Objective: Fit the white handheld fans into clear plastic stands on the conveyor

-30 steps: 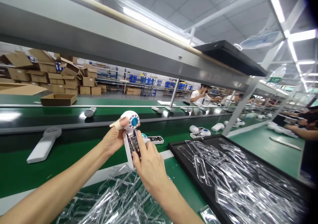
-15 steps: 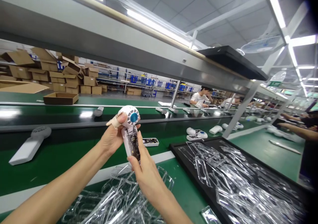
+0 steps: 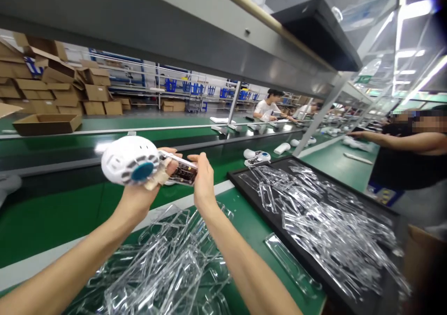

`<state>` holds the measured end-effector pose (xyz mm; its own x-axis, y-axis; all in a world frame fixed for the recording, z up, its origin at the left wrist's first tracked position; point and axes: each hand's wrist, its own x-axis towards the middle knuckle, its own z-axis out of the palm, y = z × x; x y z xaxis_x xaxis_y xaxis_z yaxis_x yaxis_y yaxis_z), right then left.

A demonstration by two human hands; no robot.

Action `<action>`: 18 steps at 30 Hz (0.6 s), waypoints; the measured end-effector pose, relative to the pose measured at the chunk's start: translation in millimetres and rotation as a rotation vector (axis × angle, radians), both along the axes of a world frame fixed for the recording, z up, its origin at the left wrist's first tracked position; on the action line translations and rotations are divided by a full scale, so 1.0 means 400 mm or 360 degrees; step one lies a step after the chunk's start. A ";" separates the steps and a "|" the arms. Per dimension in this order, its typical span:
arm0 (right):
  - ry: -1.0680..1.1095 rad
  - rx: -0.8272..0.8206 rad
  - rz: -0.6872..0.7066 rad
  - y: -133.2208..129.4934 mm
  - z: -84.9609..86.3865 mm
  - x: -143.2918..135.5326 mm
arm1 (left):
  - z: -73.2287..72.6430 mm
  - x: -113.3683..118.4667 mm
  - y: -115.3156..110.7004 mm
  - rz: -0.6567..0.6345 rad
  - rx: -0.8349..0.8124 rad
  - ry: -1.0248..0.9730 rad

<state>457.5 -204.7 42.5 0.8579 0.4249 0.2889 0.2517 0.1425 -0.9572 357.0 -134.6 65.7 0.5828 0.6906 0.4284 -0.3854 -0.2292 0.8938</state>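
Observation:
A white handheld device (image 3: 120, 159) has a round vented head with a blue centre and an open handle showing a dark circuit board. My left hand (image 3: 145, 191) is wrapped round it where head and handle meet, with a pale covering on one finger. At the handle's far end, my right hand (image 3: 204, 177) grips it between thumb and fingers. The device lies roughly sideways, head to the left. Below my forearms is a pile of clear plastic pieces (image 3: 157, 268).
A black tray (image 3: 240, 184) of clear plastic pieces stands at the right, one loose clear piece (image 3: 288, 263) beside it. More white devices (image 3: 258, 158) lie on the green line. A metal shelf beam (image 3: 157, 49) crosses above. A person in black (image 3: 405, 161) works at the right.
The device has turned from upright to sideways, its head now left and nearer the camera. Both hands have turned with it, still holding. The view has shifted to the right.

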 end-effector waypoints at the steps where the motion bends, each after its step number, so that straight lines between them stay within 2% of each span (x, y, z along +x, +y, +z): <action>1: 0.0119 0.0081 -0.0035 0.012 0.007 0.008 | 0.003 0.002 -0.010 0.0034 0.0137 -0.0022; 3: 0.0142 0.0219 -0.0079 0.024 0.022 0.020 | 0.006 0.007 -0.025 0.0082 0.0294 -0.0063; 5: -0.0002 0.0327 -0.0125 0.026 0.032 0.028 | 0.007 0.014 -0.035 0.0066 0.0302 -0.0109; 8: -0.0174 0.0355 -0.0181 0.028 0.033 0.043 | 0.005 0.036 -0.037 -0.0002 0.0144 -0.0180; 10: -0.0208 0.0213 -0.0121 0.026 0.022 0.060 | 0.000 0.057 -0.014 -0.0060 -0.0044 -0.0145; 12: -0.0308 -0.0074 0.0094 0.007 0.006 0.081 | -0.012 0.075 0.043 -0.0092 -0.0258 0.0020; 14: -0.0582 -0.0416 0.0315 -0.040 -0.015 0.104 | -0.036 0.080 0.138 0.0010 -0.0420 0.0244; 15: -0.0761 -0.0575 0.0394 -0.073 -0.026 0.114 | -0.053 0.073 0.195 0.0141 -0.0457 0.0355; 16: -0.0945 -0.0720 0.0453 -0.110 -0.038 0.123 | -0.073 0.060 0.257 0.0262 -0.0446 0.0488; 17: -0.1121 -0.0852 0.0518 -0.147 -0.049 0.130 | -0.095 0.040 0.317 0.0289 -0.0368 0.0630; 18: -0.1289 -0.0980 0.0607 -0.181 -0.061 0.135 | -0.118 0.015 0.374 0.0376 -0.0331 0.0877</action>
